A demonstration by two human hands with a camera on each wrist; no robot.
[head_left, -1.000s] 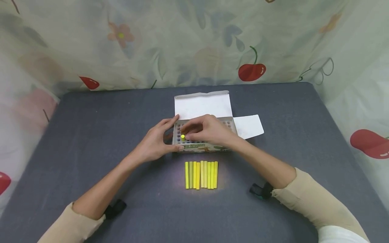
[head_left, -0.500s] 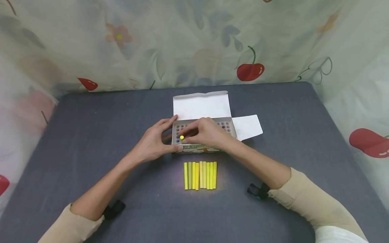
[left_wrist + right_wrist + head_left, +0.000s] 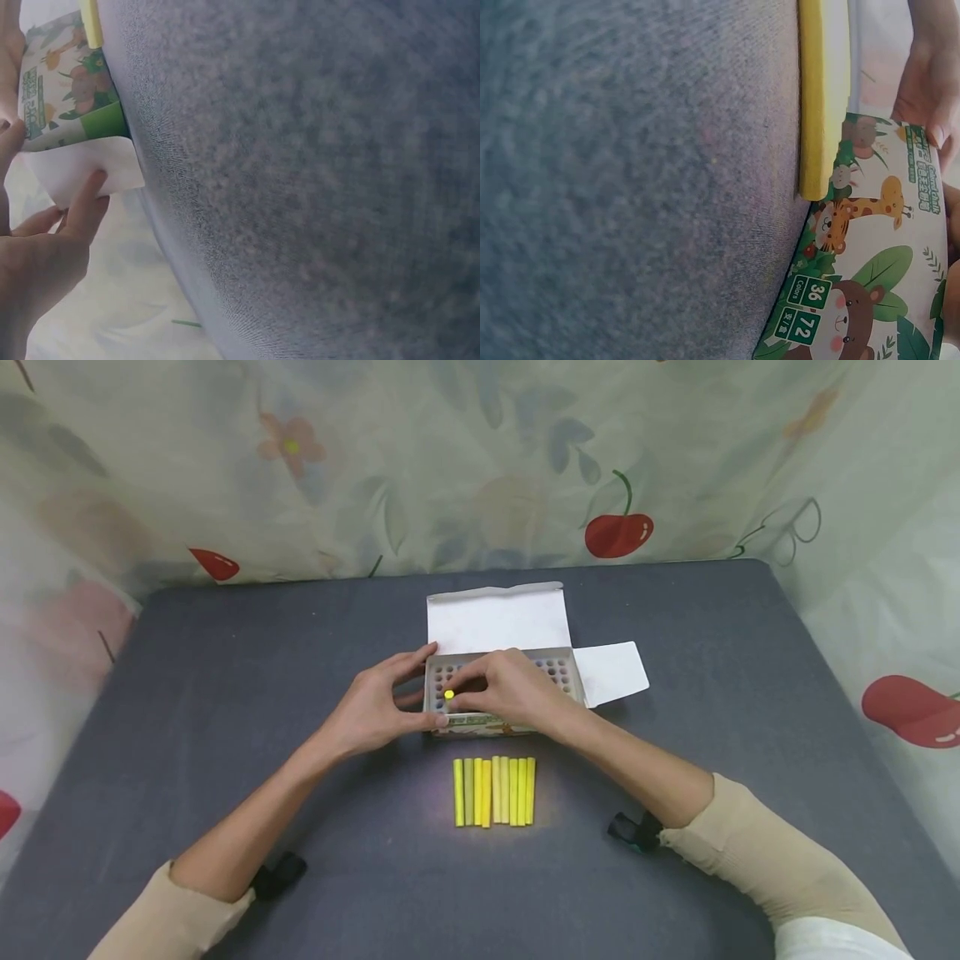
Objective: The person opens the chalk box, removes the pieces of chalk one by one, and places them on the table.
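Head view shows me my right hand (image 3: 517, 693) pinching the yellow stick's tip (image 3: 448, 695), upright in the open cardboard animal-print box (image 3: 495, 723) on the grey worktop (image 3: 225, 693), while my left hand (image 3: 371, 714) clasps the box's left end.

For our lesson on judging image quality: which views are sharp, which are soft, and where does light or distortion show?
Head view: sharp, evenly lit, a pale glow on the table round the yellow sticks, edges bowed. Left wrist view: cloth grain soft, box tilted. Right wrist view: very close, box print crisp, cloth blurred towards the left.
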